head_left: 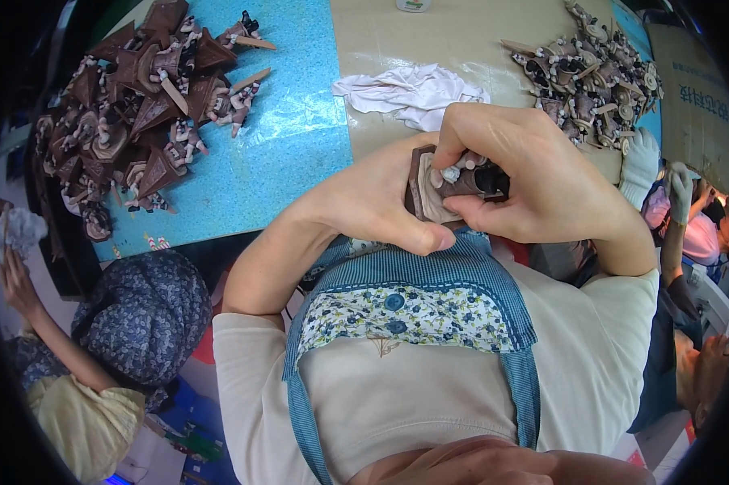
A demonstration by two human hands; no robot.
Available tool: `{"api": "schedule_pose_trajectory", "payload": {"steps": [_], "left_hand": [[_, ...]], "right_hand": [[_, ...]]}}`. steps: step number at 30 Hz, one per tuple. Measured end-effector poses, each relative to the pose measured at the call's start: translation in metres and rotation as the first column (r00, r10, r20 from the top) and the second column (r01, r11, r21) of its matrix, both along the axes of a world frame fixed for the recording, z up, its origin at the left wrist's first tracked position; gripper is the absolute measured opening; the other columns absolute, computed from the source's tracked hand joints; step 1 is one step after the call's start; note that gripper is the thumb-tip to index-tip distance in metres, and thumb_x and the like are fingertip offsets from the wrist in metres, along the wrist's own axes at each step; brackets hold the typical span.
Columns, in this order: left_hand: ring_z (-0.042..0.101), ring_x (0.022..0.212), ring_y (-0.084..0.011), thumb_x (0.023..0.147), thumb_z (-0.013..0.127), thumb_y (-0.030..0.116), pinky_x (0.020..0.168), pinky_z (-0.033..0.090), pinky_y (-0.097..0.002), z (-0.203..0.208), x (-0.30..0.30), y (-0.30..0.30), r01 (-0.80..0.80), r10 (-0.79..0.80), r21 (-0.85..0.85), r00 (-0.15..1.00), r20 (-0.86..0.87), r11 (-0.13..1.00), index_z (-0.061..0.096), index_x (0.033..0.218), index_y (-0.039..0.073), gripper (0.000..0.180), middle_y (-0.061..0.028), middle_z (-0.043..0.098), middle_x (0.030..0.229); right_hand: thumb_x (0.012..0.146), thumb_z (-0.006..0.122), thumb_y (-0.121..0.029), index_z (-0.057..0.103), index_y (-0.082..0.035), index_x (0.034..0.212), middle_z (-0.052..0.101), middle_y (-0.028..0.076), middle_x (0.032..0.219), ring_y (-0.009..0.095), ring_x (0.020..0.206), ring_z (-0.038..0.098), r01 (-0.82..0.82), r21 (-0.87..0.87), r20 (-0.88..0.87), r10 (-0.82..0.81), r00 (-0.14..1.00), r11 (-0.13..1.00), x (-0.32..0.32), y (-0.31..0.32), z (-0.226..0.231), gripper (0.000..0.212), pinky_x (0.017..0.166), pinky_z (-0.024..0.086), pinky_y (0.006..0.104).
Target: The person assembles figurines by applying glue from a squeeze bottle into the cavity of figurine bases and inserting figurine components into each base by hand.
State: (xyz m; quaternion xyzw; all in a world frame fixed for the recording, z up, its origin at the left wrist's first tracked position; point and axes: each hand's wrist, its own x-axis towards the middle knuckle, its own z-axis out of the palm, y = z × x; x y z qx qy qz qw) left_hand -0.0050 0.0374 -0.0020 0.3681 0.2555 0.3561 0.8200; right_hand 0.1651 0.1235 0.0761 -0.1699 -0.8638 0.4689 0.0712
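Note:
A small painted figurine lies sideways between my two hands, close in front of my chest. Its base is dark brown, angular and stepped with a beige layer; a black part shows at the other end. My left hand is closed around the base, its thumb along the near side. From the right, my right hand pinches the figurine's body with curled fingers and thumb. A small white bit shows by the right fingertips; I cannot tell whether it belongs to the figurine. My fingers hide part of the body.
Brown-based figurines are heaped at the left on a blue table covering. Beyond my hands a crumpled white cloth rests on brown board. More figure pieces pile up at the right, near a co-worker's gloved hand. Another person sits at the left.

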Motion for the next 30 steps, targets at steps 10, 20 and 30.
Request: {"api": "schedule_pose_trajectory", "payload": {"steps": [10, 20, 30], "left_hand": [[0.054, 0.09, -0.0073, 0.066, 0.078, 0.009, 0.078, 0.048, -0.0233, 0.0, -0.001, -0.001, -0.022, 0.019, -0.059, 0.999, -0.05, 0.998, 0.047, 0.121, -0.001, 0.063, -0.0021, 0.057, 0.101], [0.058, 0.096, -0.0155, 0.065, 0.08, 0.016, 0.084, 0.048, -0.0282, -0.002, 0.003, -0.009, -0.21, 0.269, 0.193, 0.894, -0.359, 0.958, 0.044, 0.121, -0.002, 0.069, -0.0072, 0.058, 0.103], [0.066, 0.09, -0.0283, 0.064, 0.079, 0.016, 0.08, 0.052, -0.0362, -0.004, 0.017, -0.013, -0.296, 0.511, 0.461, 0.726, -0.461, 0.837, 0.043, 0.116, -0.001, 0.066, -0.0181, 0.063, 0.096]], "right_hand": [[0.068, 0.071, -0.004, 0.051, 0.0, 0.092, 0.06, 0.017, 0.083, 0.038, 0.08, 0.06, -0.013, 0.022, -0.016, 0.013, 1.0, 1.0, -0.001, 0.002, -0.009, 0.031, 0.068, 0.048, 0.0408], [0.085, 0.06, -0.011, 0.05, -0.001, 0.095, 0.053, 0.009, 0.078, 0.021, 0.069, 0.055, 0.288, -0.065, -0.058, -0.292, 0.955, 0.955, -0.006, -0.015, -0.027, 0.017, 0.064, 0.043, 0.0295], [0.086, 0.057, -0.01, 0.048, 0.0, 0.088, 0.051, 0.006, 0.076, 0.011, 0.067, 0.045, 0.512, -0.059, -0.236, -0.51, 0.827, 0.857, -0.009, -0.042, -0.043, 0.013, 0.059, 0.038, 0.0269]]}}
